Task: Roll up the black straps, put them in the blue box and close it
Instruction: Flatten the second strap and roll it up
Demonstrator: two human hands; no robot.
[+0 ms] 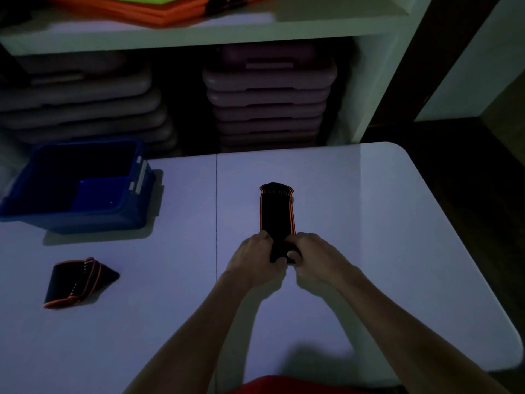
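A black strap with orange edging (277, 210) lies stretched away from me on the white table (369, 223). Its near end is rolled up between my hands. My left hand (255, 258) grips the roll from the left and my right hand (311, 258) grips it from the right. A second black strap with orange trim (76, 282) lies folded flat on the table at the left, apart from both hands. The blue box (76, 189) stands open at the table's far left; its inside is dark and its contents cannot be made out.
White shelves stand behind the table, holding stacks of pale plastic cases (270, 103) below and orange and green mats (159, 7) above. The table's rounded right corner (397, 149) borders a dark floor. Something red (284, 385) shows at the bottom edge. The room is dim.
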